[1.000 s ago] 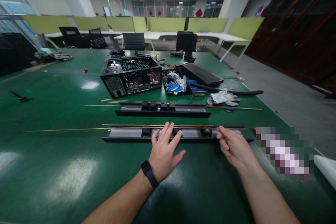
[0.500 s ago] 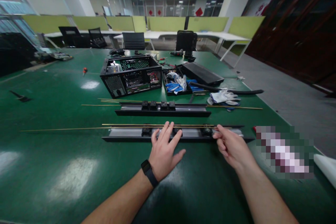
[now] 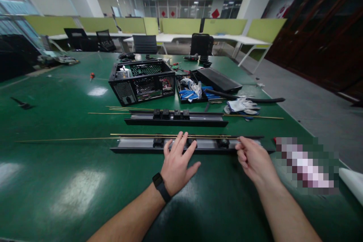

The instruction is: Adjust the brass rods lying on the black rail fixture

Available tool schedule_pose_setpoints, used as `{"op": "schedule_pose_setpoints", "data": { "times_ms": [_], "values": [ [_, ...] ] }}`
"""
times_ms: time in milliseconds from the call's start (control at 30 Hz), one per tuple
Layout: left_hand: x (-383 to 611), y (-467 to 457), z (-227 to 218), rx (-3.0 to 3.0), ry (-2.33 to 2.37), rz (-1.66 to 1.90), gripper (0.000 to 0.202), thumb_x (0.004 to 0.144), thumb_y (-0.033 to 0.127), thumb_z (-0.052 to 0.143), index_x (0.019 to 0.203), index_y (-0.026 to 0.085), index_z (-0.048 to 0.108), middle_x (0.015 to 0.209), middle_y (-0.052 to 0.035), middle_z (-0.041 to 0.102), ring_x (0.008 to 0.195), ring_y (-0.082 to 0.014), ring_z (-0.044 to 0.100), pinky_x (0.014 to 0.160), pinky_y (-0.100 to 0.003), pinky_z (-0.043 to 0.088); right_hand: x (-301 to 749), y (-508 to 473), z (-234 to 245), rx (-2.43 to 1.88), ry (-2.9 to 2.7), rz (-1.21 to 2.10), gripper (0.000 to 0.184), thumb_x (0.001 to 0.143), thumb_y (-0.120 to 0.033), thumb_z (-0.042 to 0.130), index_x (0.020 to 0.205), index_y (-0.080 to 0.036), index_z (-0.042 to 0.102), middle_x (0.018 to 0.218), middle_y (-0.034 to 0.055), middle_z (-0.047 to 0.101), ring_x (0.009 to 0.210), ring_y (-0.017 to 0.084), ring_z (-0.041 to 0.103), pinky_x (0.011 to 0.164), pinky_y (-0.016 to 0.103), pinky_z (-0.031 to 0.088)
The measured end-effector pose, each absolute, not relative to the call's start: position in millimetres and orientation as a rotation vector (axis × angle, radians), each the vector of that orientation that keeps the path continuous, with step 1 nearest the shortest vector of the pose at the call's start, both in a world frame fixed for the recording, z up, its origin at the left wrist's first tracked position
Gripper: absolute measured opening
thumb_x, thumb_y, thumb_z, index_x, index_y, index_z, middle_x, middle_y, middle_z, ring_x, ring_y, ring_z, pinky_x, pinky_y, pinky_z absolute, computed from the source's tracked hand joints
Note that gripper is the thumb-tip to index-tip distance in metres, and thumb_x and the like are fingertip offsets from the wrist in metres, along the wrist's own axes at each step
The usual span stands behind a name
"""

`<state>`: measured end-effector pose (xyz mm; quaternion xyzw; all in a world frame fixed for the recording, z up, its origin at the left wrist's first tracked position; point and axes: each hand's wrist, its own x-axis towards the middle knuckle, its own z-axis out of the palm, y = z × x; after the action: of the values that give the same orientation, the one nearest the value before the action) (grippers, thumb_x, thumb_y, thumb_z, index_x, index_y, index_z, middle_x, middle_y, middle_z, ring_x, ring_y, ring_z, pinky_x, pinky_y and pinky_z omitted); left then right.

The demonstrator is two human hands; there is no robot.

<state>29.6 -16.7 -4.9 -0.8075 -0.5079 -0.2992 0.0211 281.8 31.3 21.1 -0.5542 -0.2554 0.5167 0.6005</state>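
Note:
A black channel rail point(image 3: 208, 143) with a pale inner face lies crosswise in front of me. Several small black blocks sit in it, among them a left block point(image 3: 158, 141) and a right block point(image 3: 223, 141). Thin brass rods run along it, and one long rod point(image 3: 65, 140) sticks out far to the left. My left hand point(image 3: 177, 166), fingers spread, rests over the rail's middle, its fingertips at the rods and partly hiding a block. With thumb and index finger closed, my right hand point(image 3: 252, 159) pinches the long rod near its right end.
Behind lies a second rail point(image 3: 176, 122) with black blocks and more brass rods. Farther back are an open computer case point(image 3: 141, 81), a tray with gloves point(image 3: 191, 90), a black panel point(image 3: 218, 78) and white gloves point(image 3: 242, 104). A blurred-out item point(image 3: 307, 164) lies right.
My right hand has shifted slightly right along the rail. The long rod's left tip now reaches a little farther left. My left hand stays in place.

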Motion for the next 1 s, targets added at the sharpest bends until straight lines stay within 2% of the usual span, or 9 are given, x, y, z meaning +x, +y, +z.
{"op": "schedule_pose_setpoints", "data": {
  "times_ms": [233,600,767,900,1000],
  "values": [
    [30,-16,-6,-2.495,-1.572,-0.939,0.057,0.091,0.037,0.068,0.145,0.024,0.052,0.162,-0.0171,0.037,0.152,-0.0340,0.031,0.116,-0.059,0.028,273,28,22,-1.287,-0.729,1.299,0.037,0.074,-0.043,0.084,0.079,-0.019,0.056,0.067,0.0001,0.065,0.032,0.003,0.036,0.024,0.012,0.020],
    [29,-16,-6,-2.498,-1.578,-0.943,0.057,0.091,0.036,0.068,0.145,0.025,0.053,0.163,-0.0169,0.036,0.152,-0.0346,0.031,0.116,-0.059,0.027,289,35,18,-1.282,-0.628,1.228,0.032,0.070,-0.033,0.086,0.070,-0.017,0.058,0.060,-0.0009,0.060,0.031,0.003,0.036,0.022,0.014,0.022],
    [30,-17,-5,-2.497,-1.587,-0.932,0.057,0.091,0.037,0.068,0.145,0.025,0.053,0.163,-0.0163,0.036,0.152,-0.0343,0.031,0.117,-0.059,0.027,301,38,21,-1.341,-0.469,1.084,0.025,0.077,-0.029,0.080,0.072,-0.018,0.057,0.058,-0.0016,0.060,0.031,0.006,0.040,0.022,0.015,0.024],
    [29,-17,-4,-2.500,-1.586,-0.930,0.056,0.091,0.037,0.068,0.145,0.025,0.053,0.163,-0.0166,0.036,0.152,-0.0338,0.031,0.117,-0.059,0.027,298,36,21,-1.389,-0.527,1.184,0.023,0.081,-0.033,0.078,0.080,-0.016,0.062,0.061,0.0012,0.064,0.029,0.005,0.039,0.021,0.015,0.021],
    [29,-17,-5,-2.502,-1.582,-0.930,0.056,0.092,0.037,0.067,0.145,0.025,0.053,0.163,-0.0169,0.035,0.153,-0.0331,0.030,0.116,-0.059,0.026,301,36,21,-1.371,-0.551,1.242,0.020,0.082,-0.028,0.077,0.078,-0.015,0.062,0.060,0.0001,0.062,0.029,0.005,0.037,0.021,0.014,0.020]
  ]
}}
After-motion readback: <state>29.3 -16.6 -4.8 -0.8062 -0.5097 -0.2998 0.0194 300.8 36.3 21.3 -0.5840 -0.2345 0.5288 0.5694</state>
